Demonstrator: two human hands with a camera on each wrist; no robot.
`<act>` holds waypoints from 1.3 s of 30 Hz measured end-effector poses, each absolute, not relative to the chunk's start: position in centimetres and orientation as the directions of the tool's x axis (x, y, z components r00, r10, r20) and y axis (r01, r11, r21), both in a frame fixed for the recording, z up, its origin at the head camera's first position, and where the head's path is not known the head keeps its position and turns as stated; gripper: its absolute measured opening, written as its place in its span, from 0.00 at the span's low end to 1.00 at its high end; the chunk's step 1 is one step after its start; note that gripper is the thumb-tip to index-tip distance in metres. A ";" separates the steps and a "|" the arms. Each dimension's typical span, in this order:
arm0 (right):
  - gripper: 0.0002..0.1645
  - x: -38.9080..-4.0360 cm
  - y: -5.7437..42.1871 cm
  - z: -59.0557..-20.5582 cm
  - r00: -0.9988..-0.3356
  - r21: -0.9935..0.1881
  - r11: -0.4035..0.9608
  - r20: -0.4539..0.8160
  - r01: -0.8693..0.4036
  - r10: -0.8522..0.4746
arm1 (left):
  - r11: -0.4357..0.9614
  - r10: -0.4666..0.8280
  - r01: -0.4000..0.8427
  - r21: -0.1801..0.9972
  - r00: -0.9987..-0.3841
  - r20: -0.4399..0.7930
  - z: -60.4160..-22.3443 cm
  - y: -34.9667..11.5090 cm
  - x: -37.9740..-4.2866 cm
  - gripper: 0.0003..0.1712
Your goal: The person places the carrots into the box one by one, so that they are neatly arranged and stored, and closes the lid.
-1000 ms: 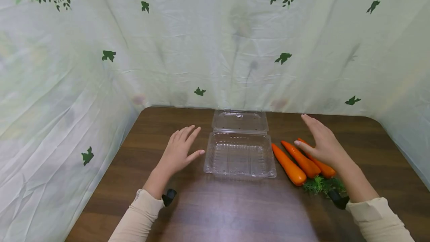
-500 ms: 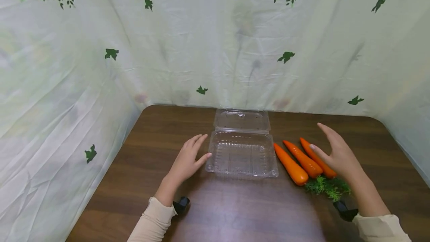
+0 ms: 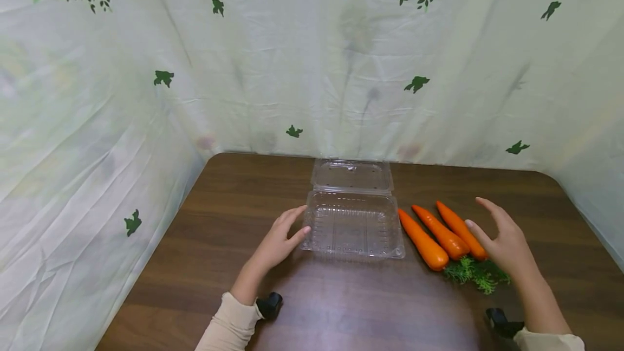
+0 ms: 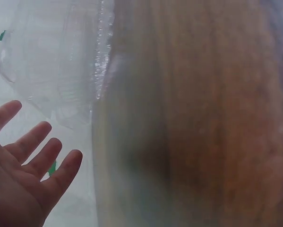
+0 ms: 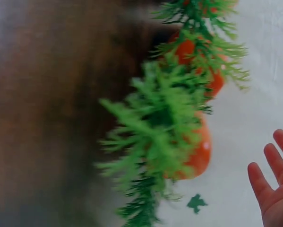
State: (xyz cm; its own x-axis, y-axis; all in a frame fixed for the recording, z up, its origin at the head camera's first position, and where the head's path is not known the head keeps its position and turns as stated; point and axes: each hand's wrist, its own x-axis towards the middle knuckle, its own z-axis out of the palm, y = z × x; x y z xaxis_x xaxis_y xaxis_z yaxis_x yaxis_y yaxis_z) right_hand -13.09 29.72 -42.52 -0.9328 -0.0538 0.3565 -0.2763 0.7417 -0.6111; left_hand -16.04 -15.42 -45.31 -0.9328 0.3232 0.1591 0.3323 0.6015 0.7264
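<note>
A clear plastic clamshell box (image 3: 353, 251) lies with its lid (image 3: 336, 173) folded back toward the far edge of the table. My left hand (image 3: 280, 240) is at the box's left side, fingertips right at the rim, fingers spread in the left wrist view. Right of the box lie three orange carrots (image 3: 423, 240) side by side, tips pointing away, with feathery green tops (image 3: 475, 274) at the near end. My right hand (image 3: 507, 242) hovers beside the rightmost carrot, thumb and fingers apart, holding nothing. The right wrist view shows the green tops (image 5: 160, 127) close up.
The dark brown wooden table (image 3: 341, 307) has rounded far corners. Behind it hangs a pale curtain (image 3: 273, 58) printed with green leaves and birds. Black camera mounts (image 3: 270, 305) sit on both wrists.
My left hand has moved right, up to the box's left rim. My right hand has drawn right and nearer, off the carrots. The box and carrots stay put.
</note>
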 end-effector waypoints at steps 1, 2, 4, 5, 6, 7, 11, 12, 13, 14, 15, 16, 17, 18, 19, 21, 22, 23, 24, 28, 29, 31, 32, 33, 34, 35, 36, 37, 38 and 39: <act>0.34 -12.9 29.8 -42.7 -0.934 -0.618 0.738 0.355 -0.270 -0.044 | 0.598 0.321 0.326 0.732 -0.934 0.154 -45.4 -15.4 -16.0 0.31; 0.34 -12.8 29.9 -42.9 -0.935 -0.626 0.734 0.354 -0.263 -0.032 | 0.591 0.322 0.325 0.738 -0.934 0.153 -45.6 -15.4 -16.0 0.31; 0.33 -12.5 30.0 -43.3 -0.936 -0.641 0.726 0.353 -0.249 -0.010 | 0.578 0.326 0.328 0.747 -0.932 0.157 -45.9 -15.3 -16.0 0.31; 0.33 -12.3 30.1 -43.4 -0.937 -0.647 0.723 0.351 -0.243 -0.002 | 0.567 0.329 0.329 0.755 -0.931 0.159 -46.0 -15.3 -15.9 0.31; 0.33 -12.2 30.2 -43.6 -0.937 -0.650 0.722 0.350 -0.237 0.007 | 0.556 0.332 0.332 0.762 -0.929 0.162 -46.1 -15.3 -15.9 0.31; 0.32 -12.1 30.3 -43.7 -0.939 -0.655 0.721 0.344 -0.229 0.015 | 0.547 0.334 0.336 0.767 -0.928 0.167 -46.3 -15.3 -15.9 0.31; 0.32 -11.7 30.6 -44.3 -0.948 -0.664 0.722 0.317 -0.195 0.036 | 0.511 0.337 0.348 0.786 -0.922 0.189 -46.7 -15.1 -15.9 0.30; 0.32 -11.6 30.7 -44.5 -0.950 -0.669 0.720 0.309 -0.186 0.041 | 0.506 0.333 0.347 0.790 -0.923 0.193 -46.9 -15.1 -16.0 0.29; 0.32 -11.5 30.8 -44.7 -0.954 -0.674 0.718 0.297 -0.175 0.046 | 0.501 0.327 0.342 0.795 -0.925 0.192 -47.0 -15.1 -16.0 0.29; 0.32 -11.4 30.9 -44.8 -0.957 -0.681 0.713 0.287 -0.165 0.052 | 0.494 0.322 0.336 0.801 -0.927 0.191 -47.1 -15.0 -15.9 0.29; 0.32 -11.4 31.0 -45.0 -0.959 -0.685 0.712 0.278 -0.156 0.058 | 0.491 0.315 0.330 0.807 -0.930 0.189 -47.1 -15.0 -15.9 0.29; 0.32 -11.3 31.1 -45.1 -0.961 -0.691 0.708 0.268 -0.146 0.064 | 0.481 0.309 0.323 0.815 -0.932 0.187 -47.1 -14.9 -15.8 0.29; 0.33 -11.2 31.1 -45.2 -0.964 -0.698 0.703 0.257 -0.136 0.068 | 0.458 0.303 0.315 0.831 -0.934 0.188 -46.9 -14.7 -15.6 0.28; 0.33 -11.2 31.2 -45.4 -0.966 -0.702 0.700 0.247 -0.127 0.072 | 0.435 0.297 0.307 0.847 -0.936 0.186 -46.7 -14.6 -15.4 0.28; 0.33 -11.1 31.3 -45.5 -0.969 -0.704 0.700 0.237 -0.117 0.076 | 0.409 0.295 0.297 0.863 -0.938 0.183 -46.3 -14.5 -15.2 0.28; 0.33 -11.0 31.4 -45.7 -0.972 -0.705 0.703 0.221 -0.099 0.084 | 0.359 0.292 0.274 0.892 -0.941 0.172 -45.6 -14.2 -14.8 0.28; 0.33 -10.9 31.4 -45.8 -0.974 -0.706 0.703 0.210 -0.089 0.088 | 0.330 0.291 0.259 0.908 -0.943 0.163 -45.3 -14.0 -14.6 0.28; 0.33 -10.9 31.5 -45.9 -0.976 -0.707 0.703 0.199 -0.079 0.090 | 0.305 0.289 0.241 0.921 -0.945 0.152 -44.9 -13.9 -14.5 0.28; 0.33 -10.8 31.5 -46.0 -0.978 -0.707 0.704 0.187 -0.068 0.093 | 0.294 0.289 0.221 0.930 -0.948 0.134 -44.8 -13.9 -14.4 0.28; 0.36 -10.8 31.7 -46.5 -0.989 -0.720 0.694 0.117 -0.023 0.089 | 0.205 0.287 0.134 0.970 -0.955 0.071 -45.0 -13.7 -14.3 0.29; 0.36 -10.8 31.8 -46.7 -0.991 -0.721 0.692 0.103 -0.014 0.086 | 0.177 0.285 0.114 0.978 -0.957 0.060 -45.2 -13.7 -14.4 0.29; 0.37 -10.8 31.8 -46.9 -0.993 -0.722 0.692 0.086 -0.005 0.082 | 0.115 0.282 0.084 0.990 -0.958 0.049 -45.6 -13.6 -14.4 0.29; 0.38 -10.8 31.8 -47.1 -0.993 -0.720 0.694 0.085 -0.004 0.082 | 0.090 0.277 0.074 0.993 -0.960 0.046 -45.7 -13.5 -14.4 0.29; 0.38 -10.8 31.8 -47.2 -0.993 -0.716 0.698 0.088 -0.006 0.082 | 0.067 0.272 0.067 0.996 -0.961 0.046 -45.9 -13.5 -14.5 0.29; 0.37 -10.8 31.8 -47.3 -0.992 -0.711 0.704 0.094 -0.009 0.083 | 0.049 0.267 0.063 0.997 -0.963 0.048 -46.1 -13.4 -14.5 0.28; 0.37 -10.8 31.8 -47.4 -0.991 -0.702 0.712 0.101 -0.011 0.084 | 0.033 0.262 0.061 0.998 -0.964 0.050 -46.2 -13.4 -14.5 0.28; 0.37 -10.9 31.8 -47.5 -0.991 -0.699 0.715 0.104 -0.012 0.084 | 0.018 0.258 0.059 0.998 -0.965 0.052 -46.3 -13.3 -14.5 0.28; 0.37 -10.9 31.8 -47.6 -0.991 -0.695 0.718 0.104 -0.010 0.087 | 0.004 0.255 0.056 0.998 -0.966 0.053 -46.4 -13.3 -14.5 0.28; 0.36 -10.9 31.8 -47.6 -0.991 -0.692 0.722 0.102 -0.006 0.089 | -0.006 0.251 0.055 0.998 -0.966 0.054 -46.5 -13.2 -14.5 0.28; 0.36 -10.9 31.8 -47.7 -0.991 -0.691 0.723 0.096 -0.001 0.090 | -0.021 0.250 0.054 0.998 -0.967 0.057 -46.6 -13.2 -14.5 0.28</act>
